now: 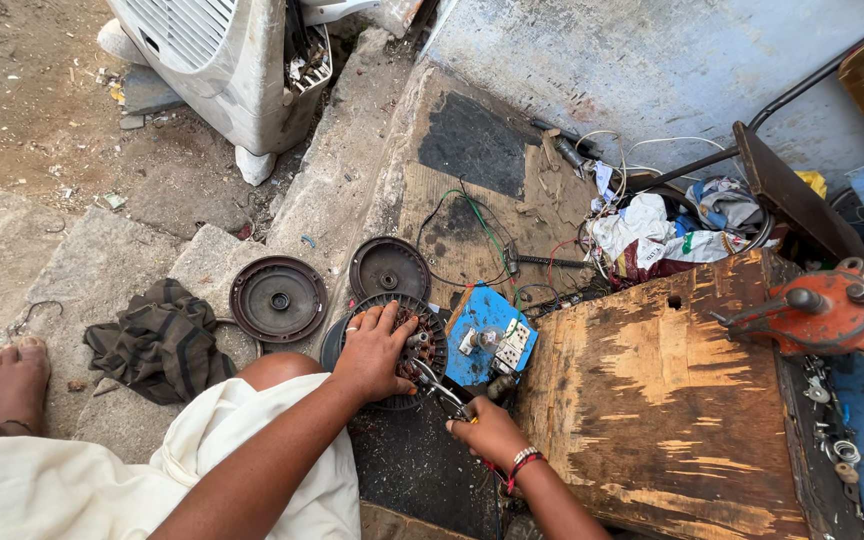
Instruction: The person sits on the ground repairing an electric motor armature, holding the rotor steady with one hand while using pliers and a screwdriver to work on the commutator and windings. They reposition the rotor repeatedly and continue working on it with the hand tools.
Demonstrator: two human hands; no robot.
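Fingers (384,322) of the left hand (372,352) lie spread over the near-left part of the stator (432,345), pressing on it. The right hand (489,430) is curled tight around the handles of the pliers (439,385), whose tips reach into the stator's windings. Two round covers (279,298) lie just left and far of it, a blue plate (482,315) just right, a cloth (160,340) further left.

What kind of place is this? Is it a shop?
Probably an outdoor repair spot on the ground. The left hand rests on a motor's copper windings, round metal covers lie on stone, and an orange vise sits on a worn wooden block.
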